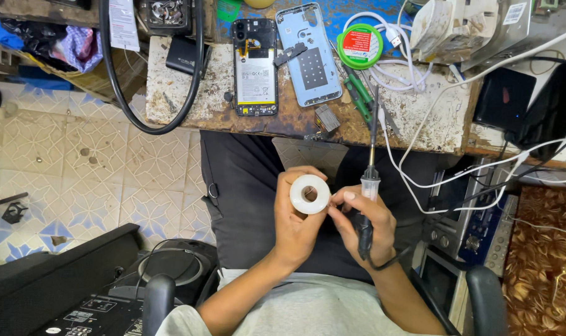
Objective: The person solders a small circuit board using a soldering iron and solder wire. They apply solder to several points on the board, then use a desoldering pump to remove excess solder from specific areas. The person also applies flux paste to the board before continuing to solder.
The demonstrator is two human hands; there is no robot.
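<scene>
Below the table [189, 99] edge, over our lap, our left hand [295, 227] grips a white tape roll [310, 194]; our right hand [365, 225] pinches its edge while clasping a soldering iron [369, 186].

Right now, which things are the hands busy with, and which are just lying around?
In use:
- white spool, held in the left hand
- soldering iron, gripped in the right hand, whose fingers also touch the spool

Lying about on the bench:
- opened phone
- blue back cover
- green round tin
- green-handled tweezers
- white cable
</scene>
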